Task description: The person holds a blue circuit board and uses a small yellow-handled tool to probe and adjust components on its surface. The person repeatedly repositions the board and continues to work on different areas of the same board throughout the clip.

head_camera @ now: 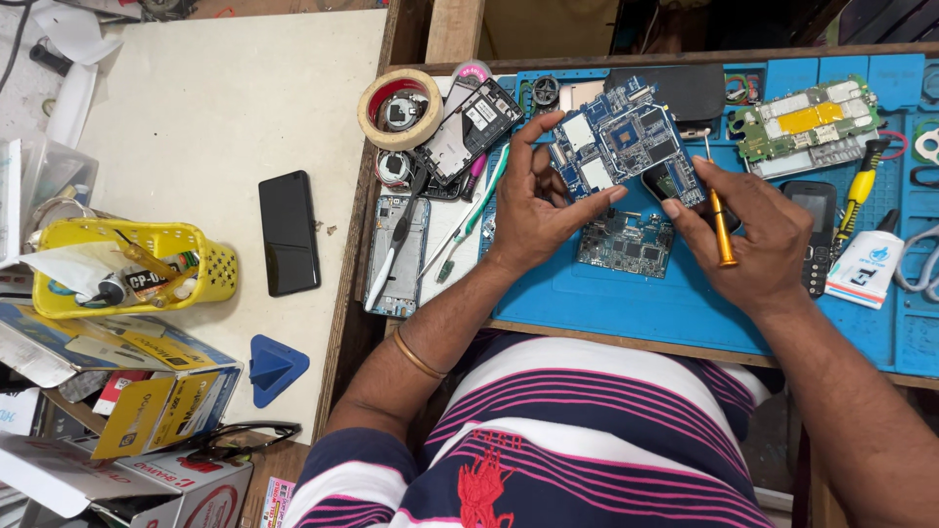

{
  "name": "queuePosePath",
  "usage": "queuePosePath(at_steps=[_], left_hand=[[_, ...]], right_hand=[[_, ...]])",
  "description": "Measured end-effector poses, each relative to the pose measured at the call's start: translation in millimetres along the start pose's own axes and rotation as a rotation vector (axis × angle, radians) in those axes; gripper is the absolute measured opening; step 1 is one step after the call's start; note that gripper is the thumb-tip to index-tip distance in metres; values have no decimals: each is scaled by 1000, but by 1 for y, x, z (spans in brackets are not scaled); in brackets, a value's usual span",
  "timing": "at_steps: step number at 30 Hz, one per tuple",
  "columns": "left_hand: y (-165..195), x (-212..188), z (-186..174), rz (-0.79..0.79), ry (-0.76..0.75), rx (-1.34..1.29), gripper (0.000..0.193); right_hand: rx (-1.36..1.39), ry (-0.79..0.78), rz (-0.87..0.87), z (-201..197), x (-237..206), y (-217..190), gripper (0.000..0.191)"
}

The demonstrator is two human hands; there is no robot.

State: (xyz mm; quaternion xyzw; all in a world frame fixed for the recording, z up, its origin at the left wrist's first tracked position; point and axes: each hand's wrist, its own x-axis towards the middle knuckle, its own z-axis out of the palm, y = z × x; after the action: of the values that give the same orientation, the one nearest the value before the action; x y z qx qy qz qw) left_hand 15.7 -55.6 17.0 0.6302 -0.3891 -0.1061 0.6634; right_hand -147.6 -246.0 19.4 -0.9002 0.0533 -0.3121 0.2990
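Nearest to us, our forearms rise from the striped shirt and angle inward over the table's wooden edge (626,342), a thin bangle (419,356) on the left one. Our left hand (533,210) stands with the palm turned to the right, fingers curled up and over, its grip closed on the left edge of a blue circuit board (621,142) held tilted above the blue work mat (606,293). Our right hand (758,240) meets it from the other side: thumb and forefinger pinch the board's lower right corner, while the remaining fingers keep an orange-handled screwdriver (722,220) upright against the palm, its thin tip pointing away from us. Just beneath the held board, a second, darker circuit board (626,244) lies flat on the mat. Farther left, an opened phone frame (398,252) and a roll of tape (399,110) sit near the mat's edge. At the far right lies a green and yellow board (807,125).
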Motion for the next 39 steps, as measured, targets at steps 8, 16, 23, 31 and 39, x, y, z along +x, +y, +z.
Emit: queuePosePath(at_steps=[8, 16, 23, 31, 39], left_hand=[[-1, -2, -1, 10, -5, 103, 91], [0, -4, 3, 134, -100, 284, 95], [-4, -6, 4, 165, -126, 344, 95], [-8, -6, 3, 126, -133, 297, 93], [-7, -6, 3, 197, -88, 325, 92]], right_hand=[[25, 128, -189, -12, 8, -15, 63], [99, 85, -198, -6, 1, -12, 23], [57, 67, -200, -5, 7, -21, 15], [191, 61, -58, -3, -1, -1, 12], [363, 127, 107, -3, -1, 7, 14]])
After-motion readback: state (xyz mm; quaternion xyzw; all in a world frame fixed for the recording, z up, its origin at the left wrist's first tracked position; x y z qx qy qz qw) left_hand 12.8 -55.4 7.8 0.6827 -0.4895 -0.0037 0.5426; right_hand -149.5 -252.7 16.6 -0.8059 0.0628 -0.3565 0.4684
